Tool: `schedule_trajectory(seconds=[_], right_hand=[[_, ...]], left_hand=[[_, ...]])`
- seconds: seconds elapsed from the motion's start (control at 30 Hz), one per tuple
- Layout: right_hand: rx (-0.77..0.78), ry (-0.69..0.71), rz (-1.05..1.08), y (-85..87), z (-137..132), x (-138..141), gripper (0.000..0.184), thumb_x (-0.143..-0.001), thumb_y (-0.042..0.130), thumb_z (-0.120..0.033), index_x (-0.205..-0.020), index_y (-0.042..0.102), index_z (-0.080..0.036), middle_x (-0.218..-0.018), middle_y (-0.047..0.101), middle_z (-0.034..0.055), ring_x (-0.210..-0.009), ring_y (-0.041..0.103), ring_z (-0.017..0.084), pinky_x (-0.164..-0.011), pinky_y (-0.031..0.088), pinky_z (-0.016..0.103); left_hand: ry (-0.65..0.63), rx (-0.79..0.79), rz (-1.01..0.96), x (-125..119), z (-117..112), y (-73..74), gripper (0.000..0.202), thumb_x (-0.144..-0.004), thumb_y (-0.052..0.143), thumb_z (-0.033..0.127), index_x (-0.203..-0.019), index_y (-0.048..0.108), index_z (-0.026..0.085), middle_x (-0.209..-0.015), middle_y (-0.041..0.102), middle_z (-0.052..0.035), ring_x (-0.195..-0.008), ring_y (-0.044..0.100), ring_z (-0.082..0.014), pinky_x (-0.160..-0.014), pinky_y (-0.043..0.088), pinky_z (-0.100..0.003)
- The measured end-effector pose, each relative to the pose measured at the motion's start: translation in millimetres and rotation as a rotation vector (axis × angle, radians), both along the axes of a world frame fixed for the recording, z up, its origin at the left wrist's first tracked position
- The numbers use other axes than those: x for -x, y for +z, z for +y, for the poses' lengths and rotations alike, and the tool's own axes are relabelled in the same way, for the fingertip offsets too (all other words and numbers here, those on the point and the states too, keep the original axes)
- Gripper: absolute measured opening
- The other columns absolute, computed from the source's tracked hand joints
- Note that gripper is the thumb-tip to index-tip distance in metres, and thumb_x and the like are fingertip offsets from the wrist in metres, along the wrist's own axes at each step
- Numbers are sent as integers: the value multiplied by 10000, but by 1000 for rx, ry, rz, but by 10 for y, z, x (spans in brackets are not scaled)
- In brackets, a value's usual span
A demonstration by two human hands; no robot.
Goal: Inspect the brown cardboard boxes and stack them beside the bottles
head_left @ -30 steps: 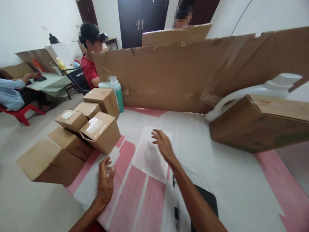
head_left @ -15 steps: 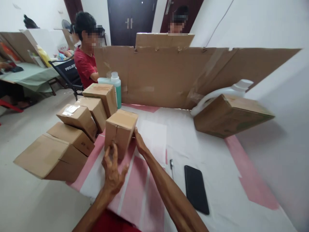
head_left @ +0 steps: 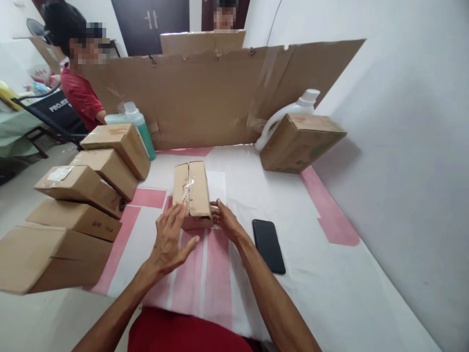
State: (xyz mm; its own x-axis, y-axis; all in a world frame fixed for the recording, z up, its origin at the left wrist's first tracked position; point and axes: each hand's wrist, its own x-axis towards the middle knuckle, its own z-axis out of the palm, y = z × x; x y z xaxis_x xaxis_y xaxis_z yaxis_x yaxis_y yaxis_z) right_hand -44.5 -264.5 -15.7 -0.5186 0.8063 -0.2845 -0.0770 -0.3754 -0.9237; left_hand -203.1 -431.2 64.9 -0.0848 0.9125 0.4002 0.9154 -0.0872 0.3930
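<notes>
A small brown cardboard box [head_left: 199,188] lies on the cloth-covered table in front of me, its taped seam facing up. My left hand [head_left: 170,237] rests its fingertips on the near left corner of the box, with the thumb spread away to the right. Beside the box's right side is my right hand [head_left: 225,220], fingers stretched toward it and partly apart; whether they touch the cardboard I cannot tell. Neither hand is wrapped around anything. Under the far right part of the box shows a sheet of white paper [head_left: 219,183].
Several cardboard boxes [head_left: 106,171] line the table's left edge, with a green liquid bottle [head_left: 141,129] behind. A black phone [head_left: 268,247] lies right of my right hand. A larger box [head_left: 302,142] leans by a white jug [head_left: 278,117]. A cardboard screen [head_left: 205,98] closes the back; people sit beyond.
The box has gone from being held tilted up to lying on the table, seam upward. My hands have loosened around it. The camera view has turned to the right.
</notes>
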Motion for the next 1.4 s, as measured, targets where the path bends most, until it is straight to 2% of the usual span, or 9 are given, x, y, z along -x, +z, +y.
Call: schedule_trajectory(seconds=[0.13,0.27,0.43,0.63,0.87,1.07,1.13,1.23,1.4], right_hand=[[72,-48,50,19,-107,-97,721,-829,553,-831,-1167,695,-210,-984,775,121,-819,716,254,-807,574,396],[49,-11,97,204,-228,-276,742,-850,512,-837,-1183,725,-209,-1107,762,126,-1009,707,289,-935,533,420],[-104,49,142,591,-377,-617,700,-907,456,-818,-1158,735,-227,-967,717,77,-842,648,239,-708,509,342],[-279,10,-31,830,-448,-673,478,-927,629,-667,-1047,674,-207,-694,610,-21,-570,538,144,-591,448,289],[-329,-259,-147,726,-132,-379,644,-914,470,-820,-687,564,-225,-479,540,-16,-424,485,136,-441,351,266],[-400,-261,-353,950,221,-381,813,-953,318,-826,-438,504,-225,-389,510,34,-403,503,141,-499,397,280],[-424,-222,-424,1056,140,-437,823,-972,287,-806,-437,515,-224,-379,506,35,-423,531,153,-542,418,286],[-485,-160,-503,1180,-221,-521,740,-991,313,-769,-544,538,-223,-431,525,8,-474,548,159,-581,411,286],[-591,-71,-568,1324,-910,-627,572,-997,416,-715,-758,577,-221,-614,570,-12,-597,542,164,-589,349,286]], left_hand=[[-25,12,-139,58,182,57,857,-941,649,432,-1654,216,237,-1617,450,-162,-1491,428,-353,-1218,351,-555],[-82,-21,-214,-4,182,267,850,-929,654,368,-1654,223,257,-1596,478,-151,-1480,450,-334,-1212,389,-555],[-119,-101,-339,-57,111,535,812,-939,668,379,-1642,273,288,-1555,525,-137,-1377,556,-314,-1146,478,-511],[-88,-171,-458,37,308,492,715,-967,655,416,-1603,374,251,-1578,513,-145,-1392,554,-294,-1140,485,-470],[-107,-165,-436,269,794,486,511,-1015,552,495,-1448,579,224,-1459,626,-124,-1282,614,-252,-1074,508,-415],[-92,-180,-563,275,1193,567,490,-964,577,548,-1288,669,193,-1322,696,-114,-1223,638,-274,-1078,484,-408],[-107,-170,-651,230,1192,577,464,-966,560,513,-1260,671,172,-1307,699,-119,-1211,640,-275,-1073,476,-391],[-147,-118,-803,168,1034,552,435,-986,514,493,-1233,666,169,-1265,709,-104,-1178,641,-261,-1037,478,-361],[-69,-1,-1029,129,648,520,403,-897,720,489,-1199,647,233,-1052,708,-22,-871,644,-165,-740,519,-237]])
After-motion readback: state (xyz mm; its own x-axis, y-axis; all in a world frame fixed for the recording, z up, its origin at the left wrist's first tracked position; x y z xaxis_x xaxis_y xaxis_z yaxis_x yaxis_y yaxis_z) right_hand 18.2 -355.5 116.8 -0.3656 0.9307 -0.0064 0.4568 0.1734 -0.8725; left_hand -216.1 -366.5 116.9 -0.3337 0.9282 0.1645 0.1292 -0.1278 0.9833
